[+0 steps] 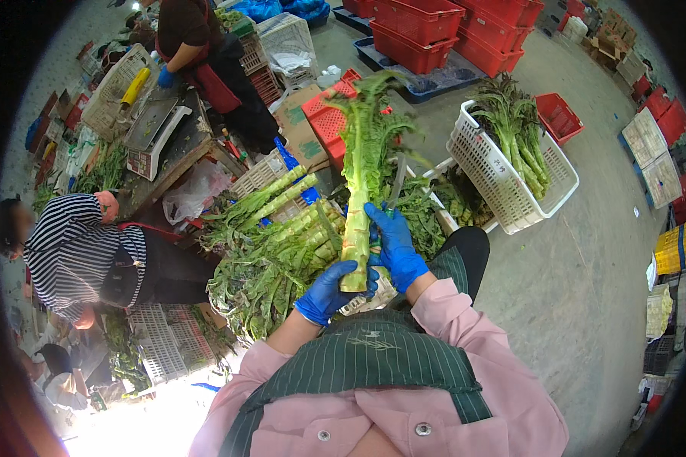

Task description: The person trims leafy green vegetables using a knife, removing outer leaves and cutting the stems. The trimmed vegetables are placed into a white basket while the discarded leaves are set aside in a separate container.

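A leafy celtuce stalk (357,228) stands upright in front of me, its cut base toward my body and its leaves blurred at the far end. My left hand (332,292), in a blue glove, is closed around the base. My right hand (399,244), gloved the same way, grips a knife (398,181) with its blade pointing away from me. The thumb of that hand rests against the stalk's side, and the fingers partly hide the green handle. To the left lies a heap of celtuce (280,251), stems and dark leaves together.
A white plastic crate (494,163) at the right holds more celtuce. Red crates (414,43) are stacked beyond, some on a blue pallet (417,85). At the left, a person in stripes (86,251) bends near a table with a scale (157,134); another person (200,63) stands behind it.
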Tool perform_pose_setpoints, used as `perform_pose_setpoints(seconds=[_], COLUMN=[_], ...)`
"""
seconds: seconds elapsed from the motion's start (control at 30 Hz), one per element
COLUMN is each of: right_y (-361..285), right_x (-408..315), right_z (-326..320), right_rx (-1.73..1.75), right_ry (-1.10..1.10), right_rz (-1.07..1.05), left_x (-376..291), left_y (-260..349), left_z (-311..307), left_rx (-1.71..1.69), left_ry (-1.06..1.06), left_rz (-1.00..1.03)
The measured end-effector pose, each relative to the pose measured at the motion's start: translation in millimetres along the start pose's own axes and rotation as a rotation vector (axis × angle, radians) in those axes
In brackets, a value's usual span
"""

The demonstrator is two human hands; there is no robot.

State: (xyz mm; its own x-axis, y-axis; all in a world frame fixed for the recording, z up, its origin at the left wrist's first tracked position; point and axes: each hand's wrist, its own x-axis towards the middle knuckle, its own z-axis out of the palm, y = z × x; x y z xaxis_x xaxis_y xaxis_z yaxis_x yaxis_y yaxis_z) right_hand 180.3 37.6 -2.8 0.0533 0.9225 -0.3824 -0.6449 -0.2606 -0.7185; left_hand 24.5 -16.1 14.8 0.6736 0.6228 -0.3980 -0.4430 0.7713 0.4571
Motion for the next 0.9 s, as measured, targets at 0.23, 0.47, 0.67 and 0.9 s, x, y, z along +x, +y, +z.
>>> perform_pose_setpoints(seconds=[0.23, 0.47, 0.67, 0.9], right_y=[2, 13, 28, 33], right_x=[-4, -19, -28, -34], right_z=[1, -10, -26, -35], right_rx=[-0.349, -0.284, -0.348, -0.441], right_ry=[0.076, 0.089, 0.136, 0.180], right_rz=[-0.213, -0.316, -0.518, -0.594], left_x=[15, 21, 24, 17], left_y=[-7, -19, -27, -27], left_z=[1, -2, -3, -2], left_rx=[0.452, 0.356, 0.378, 0.320], left_ry=[0.317, 0.320, 0.256, 0.153], left_rz=[0.120, 0.100, 0.043, -0.007])
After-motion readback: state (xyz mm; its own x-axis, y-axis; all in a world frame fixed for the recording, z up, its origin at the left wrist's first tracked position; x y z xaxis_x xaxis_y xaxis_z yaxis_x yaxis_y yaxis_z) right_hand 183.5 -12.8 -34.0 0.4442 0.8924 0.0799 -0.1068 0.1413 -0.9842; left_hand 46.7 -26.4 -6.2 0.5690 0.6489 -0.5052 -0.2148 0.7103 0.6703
